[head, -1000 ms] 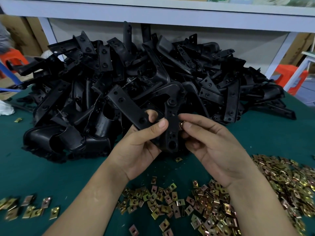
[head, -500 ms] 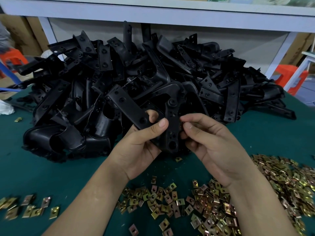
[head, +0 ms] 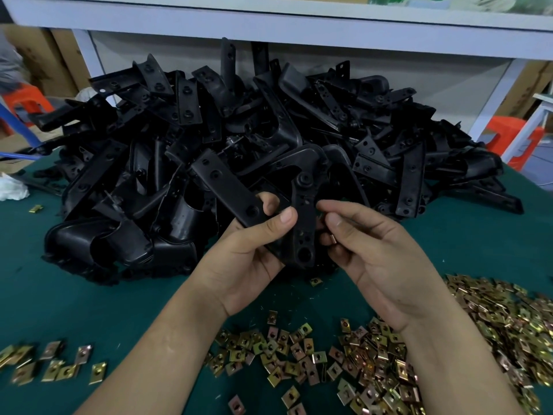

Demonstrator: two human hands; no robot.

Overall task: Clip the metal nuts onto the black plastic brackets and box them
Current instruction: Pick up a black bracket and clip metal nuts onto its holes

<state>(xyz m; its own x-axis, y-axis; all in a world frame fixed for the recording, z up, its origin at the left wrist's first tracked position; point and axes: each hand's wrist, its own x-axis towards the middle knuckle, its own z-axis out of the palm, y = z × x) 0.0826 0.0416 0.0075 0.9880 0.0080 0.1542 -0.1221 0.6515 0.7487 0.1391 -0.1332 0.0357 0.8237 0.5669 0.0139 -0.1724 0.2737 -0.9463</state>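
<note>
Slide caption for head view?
Left hand grips a black plastic bracket; right hand pinches a gold-coloured metal nut beside it.

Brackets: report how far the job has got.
Done: nothing finished shows. In hand: the left hand grips one bracket, and the right hand pinches a nut at its edge. Left: the big bracket pile and the loose nuts.
</note>
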